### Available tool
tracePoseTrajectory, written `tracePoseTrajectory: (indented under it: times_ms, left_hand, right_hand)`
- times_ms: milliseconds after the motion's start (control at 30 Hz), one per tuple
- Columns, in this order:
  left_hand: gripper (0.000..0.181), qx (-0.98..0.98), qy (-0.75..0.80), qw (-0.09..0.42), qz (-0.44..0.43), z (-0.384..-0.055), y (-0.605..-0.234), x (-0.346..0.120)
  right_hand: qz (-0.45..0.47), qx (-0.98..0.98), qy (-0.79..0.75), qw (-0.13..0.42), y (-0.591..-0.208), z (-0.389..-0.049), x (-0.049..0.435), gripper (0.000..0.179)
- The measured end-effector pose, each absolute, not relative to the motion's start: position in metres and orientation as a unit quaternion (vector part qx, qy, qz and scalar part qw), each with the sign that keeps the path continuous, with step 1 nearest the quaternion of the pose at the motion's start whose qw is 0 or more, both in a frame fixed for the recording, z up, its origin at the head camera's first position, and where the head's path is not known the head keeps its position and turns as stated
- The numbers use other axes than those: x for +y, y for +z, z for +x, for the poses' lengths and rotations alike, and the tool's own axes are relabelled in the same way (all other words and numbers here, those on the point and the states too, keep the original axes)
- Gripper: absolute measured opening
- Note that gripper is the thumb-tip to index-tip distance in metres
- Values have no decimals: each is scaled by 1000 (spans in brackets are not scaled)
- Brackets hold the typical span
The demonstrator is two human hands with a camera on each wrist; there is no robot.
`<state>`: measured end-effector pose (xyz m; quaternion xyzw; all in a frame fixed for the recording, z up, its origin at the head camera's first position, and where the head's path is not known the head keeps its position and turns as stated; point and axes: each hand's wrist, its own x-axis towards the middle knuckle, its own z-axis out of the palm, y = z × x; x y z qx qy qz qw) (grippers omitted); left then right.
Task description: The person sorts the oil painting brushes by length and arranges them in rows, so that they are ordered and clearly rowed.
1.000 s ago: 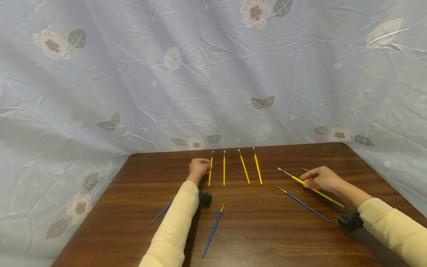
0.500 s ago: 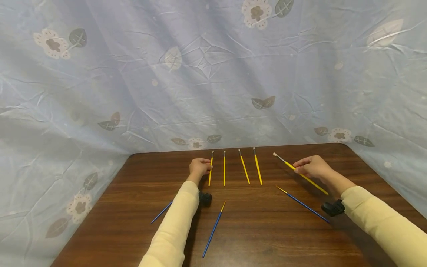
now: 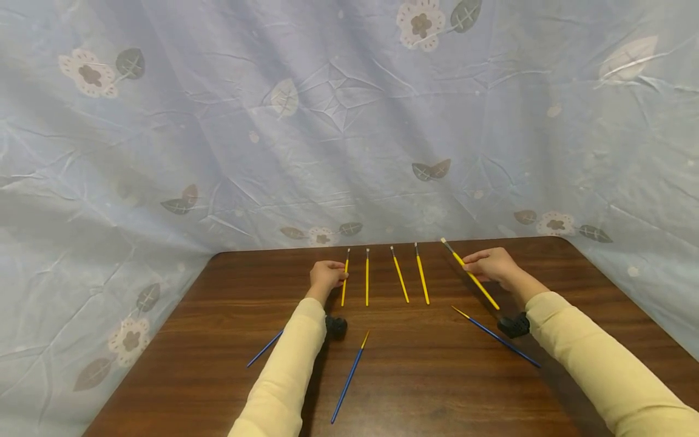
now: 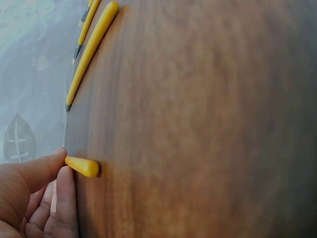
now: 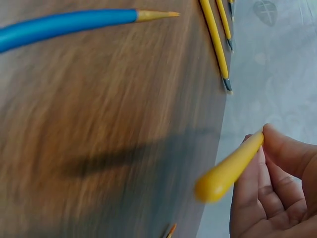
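My left hand (image 3: 326,276) pinches a yellow-handled flat paintbrush (image 3: 343,295) at the left end of a row near the table's far edge. In the left wrist view, thumb and fingers meet on that brush's handle (image 4: 85,167). Beside it lie three more yellow paintbrushes, the nearest (image 3: 367,282) almost parallel to it. Right of the row, my right hand (image 3: 494,266) pinches another yellow paintbrush (image 3: 484,292), slanted, with its pale bristles toward the far edge. Its handle end (image 5: 213,187) points at the right wrist camera, and a shadow falls on the table below.
Blue paintbrushes with pointed tips lie nearer: one in the front middle (image 3: 348,383), one at right (image 3: 499,338), one (image 3: 264,349) partly behind the left sleeve. Another brush tip (image 5: 171,231) shows low in the right wrist view. A patterned curtain (image 3: 327,152) hangs behind the table (image 3: 426,376).
My right hand has carried its yellow paintbrush left and toward the far edge, closer to the row, turning it more upright in the head view. The left hand has stayed in place.
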<state>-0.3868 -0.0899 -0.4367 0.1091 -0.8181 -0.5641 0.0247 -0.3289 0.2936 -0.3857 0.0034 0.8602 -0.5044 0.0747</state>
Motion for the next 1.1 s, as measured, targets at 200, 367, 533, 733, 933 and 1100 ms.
tracePoseTrajectory:
  times_ms: [200,367,533,733,933,1100]
  left_hand:
    - [22,-815,-568,30,107,-387,-438,-89]
    - [23,-815,-569,29,108,-386,-438,-89]
    - [23,-817,-566,26,110,-385,-437,-89]
    - [22,-818,-564,32,109,-386,-436,-89]
    - [24,-820,-561,28,105,-387,-436,-90]
    - [23,-823,-558,28,102,-386,-437,-89]
  right_hand:
    - [27,840,-536,81,-387,-339,283,43]
    - [55,814,-573,78,-388,-345,278,45]
    - [86,783,-611,77,-393,-350,273,45]
    - [108,759,-639,63,-399,-358,267,45]
    - [122,754,-644,51,-406,-363,259,43]
    - [134,751,-645,44,-410,-368,254,40]
